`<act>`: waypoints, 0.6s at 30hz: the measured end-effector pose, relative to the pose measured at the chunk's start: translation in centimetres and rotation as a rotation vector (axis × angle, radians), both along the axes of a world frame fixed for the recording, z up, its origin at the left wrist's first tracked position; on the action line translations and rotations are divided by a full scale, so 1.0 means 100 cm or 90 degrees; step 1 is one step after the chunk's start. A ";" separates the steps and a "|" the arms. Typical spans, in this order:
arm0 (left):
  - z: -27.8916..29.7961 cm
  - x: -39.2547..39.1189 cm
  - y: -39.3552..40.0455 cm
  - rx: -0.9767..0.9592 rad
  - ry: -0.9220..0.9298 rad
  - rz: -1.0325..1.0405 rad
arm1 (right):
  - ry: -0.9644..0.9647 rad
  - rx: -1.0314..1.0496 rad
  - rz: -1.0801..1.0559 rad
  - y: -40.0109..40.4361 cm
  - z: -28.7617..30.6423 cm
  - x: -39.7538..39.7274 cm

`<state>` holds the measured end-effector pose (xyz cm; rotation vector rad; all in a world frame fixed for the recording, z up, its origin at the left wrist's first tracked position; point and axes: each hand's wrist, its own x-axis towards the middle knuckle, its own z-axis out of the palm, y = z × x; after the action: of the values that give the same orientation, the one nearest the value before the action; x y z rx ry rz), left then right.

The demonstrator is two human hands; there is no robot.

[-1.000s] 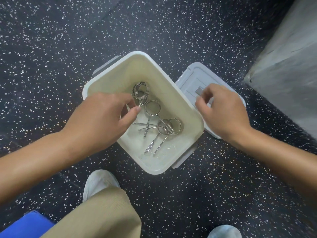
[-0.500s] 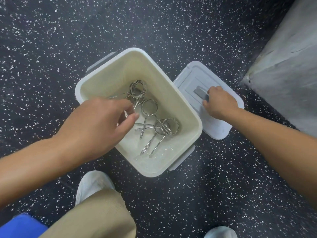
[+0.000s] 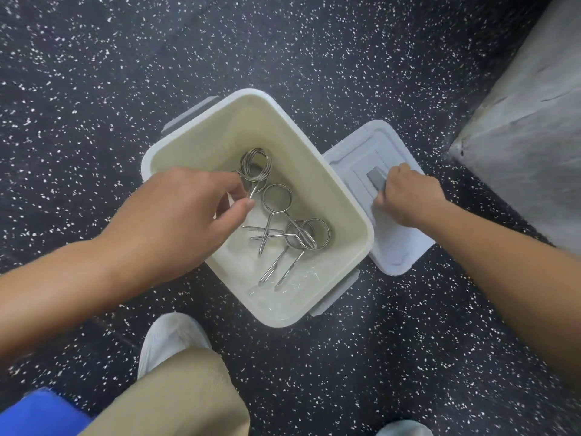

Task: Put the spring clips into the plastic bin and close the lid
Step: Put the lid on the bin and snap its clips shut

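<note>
Head view, looking straight down: an open cream-white square plastic bin point(image 3: 317, 180) sits on the black speckled floor point(image 3: 94, 89), turned cornerwise, with grey latches on two of its sides. Inside it lies a tangle of shiny metal spring clips point(image 3: 284, 228), ring ends and long legs crossing one another, spread from the middle of the bin floor toward its near corner. The left hand point(image 3: 176, 218) reaches over the bin's left rim, thumb and fingers curled close together at the leg of the farthest coiled clip point(image 3: 255, 164); whether they actually pinch it, I cannot tell. Just beside the bin's right side, touching or nearly so, the pale grey square plastic lid point(image 3: 405, 247) lies flat on the floor. The right hand point(image 3: 408, 196) is down on it, fingers folded around the darker grey handle point(image 3: 374, 177) at the lid's centre. A khaki trouser knee point(image 3: 176, 394) and a white shoe point(image 3: 171, 335) fill the near edge, and a grey block point(image 3: 528, 146) stands at the right.
</note>
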<state>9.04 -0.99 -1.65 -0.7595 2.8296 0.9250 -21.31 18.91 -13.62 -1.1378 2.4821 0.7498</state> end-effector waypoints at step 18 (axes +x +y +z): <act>0.009 -0.015 -0.011 -0.017 0.021 0.034 | 0.026 -0.153 0.023 -0.011 0.136 -0.016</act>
<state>7.49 -2.13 -0.72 -0.8345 2.8685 0.9170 -22.95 17.83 0.00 -1.2622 2.6478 0.4983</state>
